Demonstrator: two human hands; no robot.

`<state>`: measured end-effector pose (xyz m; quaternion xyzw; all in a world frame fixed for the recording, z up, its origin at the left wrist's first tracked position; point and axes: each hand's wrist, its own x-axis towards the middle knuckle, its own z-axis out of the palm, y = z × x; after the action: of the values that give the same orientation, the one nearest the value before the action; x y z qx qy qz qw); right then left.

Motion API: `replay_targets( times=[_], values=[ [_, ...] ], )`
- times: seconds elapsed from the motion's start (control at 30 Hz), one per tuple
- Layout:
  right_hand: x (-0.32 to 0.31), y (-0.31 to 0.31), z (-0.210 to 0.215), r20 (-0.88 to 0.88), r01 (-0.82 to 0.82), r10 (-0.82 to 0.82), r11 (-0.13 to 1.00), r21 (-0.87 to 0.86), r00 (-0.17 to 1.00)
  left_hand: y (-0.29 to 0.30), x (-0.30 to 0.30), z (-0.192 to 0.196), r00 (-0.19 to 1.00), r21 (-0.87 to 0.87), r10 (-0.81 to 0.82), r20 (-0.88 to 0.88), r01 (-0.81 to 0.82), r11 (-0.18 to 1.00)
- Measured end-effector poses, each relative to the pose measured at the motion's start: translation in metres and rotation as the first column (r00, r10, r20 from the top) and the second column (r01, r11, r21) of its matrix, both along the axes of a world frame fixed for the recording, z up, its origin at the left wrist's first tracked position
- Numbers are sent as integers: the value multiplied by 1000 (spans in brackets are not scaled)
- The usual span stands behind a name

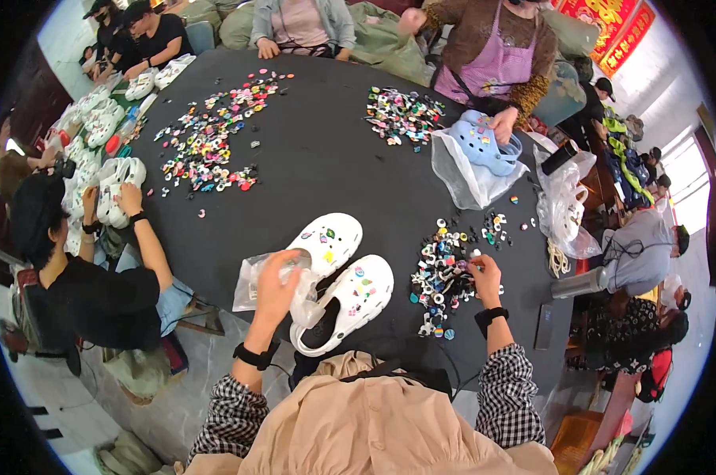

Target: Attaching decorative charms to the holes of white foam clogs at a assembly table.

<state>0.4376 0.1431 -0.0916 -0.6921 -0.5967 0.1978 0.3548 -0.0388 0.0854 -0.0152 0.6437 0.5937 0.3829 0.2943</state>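
Two white clogs lie side by side on the dark table in front of me: the left clog (332, 240) and the right clog (360, 289), both dotted with colourful shoe charms. Clear plastic (249, 286) is bunched at the left clog's heel, and my left hand (277, 286) has its fingers curled on it. To the right, a loose pile of shoe charms (435, 273) spreads over the table. My right hand (487, 279) is at the pile's right edge, fingertips pinched together; whatever is between them is too small to make out.
Across the table, a person's hand (503, 125) touches a light-blue clog (481, 142) over a plastic bag. More charm piles lie at far left (215, 142) and far centre (404, 115). At left, another person holds white clogs (121, 190). A wrapped white shoe (568, 214) sits at right.
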Motion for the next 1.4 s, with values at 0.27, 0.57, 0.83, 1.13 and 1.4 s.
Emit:
replay_targets(
  times=[0.27,0.57,0.83,1.13,1.4],
  values=[
    [-11,-4,12,-138,107,-118,990,-87,983,13,-15,-36,326,-433,383,865,97,896],
    [-20,1,0,123,37,-37,999,1,992,29,-31,-66,196,-514,477,857,260,817],
    [-42,9,1,544,-14,6,1000,9,839,53,-11,-63,146,-520,500,853,318,793],
    [-88,34,-5,392,-332,270,938,97,879,56,-19,-102,329,-570,496,804,189,799],
    [-69,23,3,495,-305,289,951,-51,819,49,-9,-82,367,-596,524,768,114,795]
  ],
)
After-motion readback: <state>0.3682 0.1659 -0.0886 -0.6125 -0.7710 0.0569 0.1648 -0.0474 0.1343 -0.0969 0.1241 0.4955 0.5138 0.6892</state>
